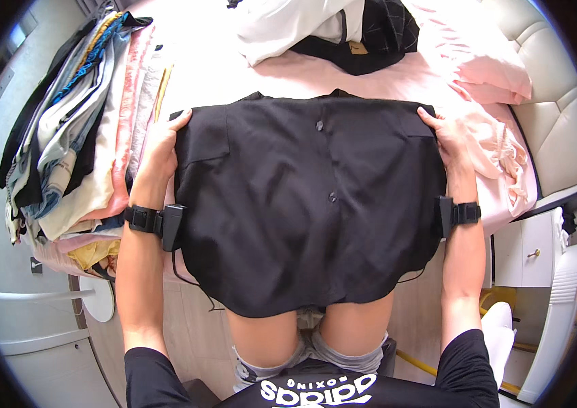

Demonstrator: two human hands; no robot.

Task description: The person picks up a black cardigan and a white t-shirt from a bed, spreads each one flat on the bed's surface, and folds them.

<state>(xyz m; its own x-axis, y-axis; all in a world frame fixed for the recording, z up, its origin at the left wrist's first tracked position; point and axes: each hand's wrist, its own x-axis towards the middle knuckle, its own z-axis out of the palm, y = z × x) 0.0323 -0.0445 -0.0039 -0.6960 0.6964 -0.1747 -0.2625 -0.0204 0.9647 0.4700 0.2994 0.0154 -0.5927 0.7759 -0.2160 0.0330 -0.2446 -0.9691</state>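
Note:
A black buttoned shirt (278, 204) is spread between my hands, its collar edge away from me and its rounded hem hanging over my thighs. My left hand (168, 140) pinches the shirt's left upper corner, thumb on top. At the right upper corner, my right hand (444, 133) grips the fabric in the same way. Two buttons show down the front placket. The fingers under the cloth are mostly hidden. Each forearm wears a black strap with a small device, the left strap (145, 219) and the right strap (467, 213).
A tall stack of folded clothes (84, 117) stands on the bed's left side. Farther back lie white and black garments (329, 30) on the pink sheet (314, 69). A pink pillow (492, 71) rests by the padded headboard (548, 127). A white fan (38, 296) stands at left, a white cabinet (515, 255) at right.

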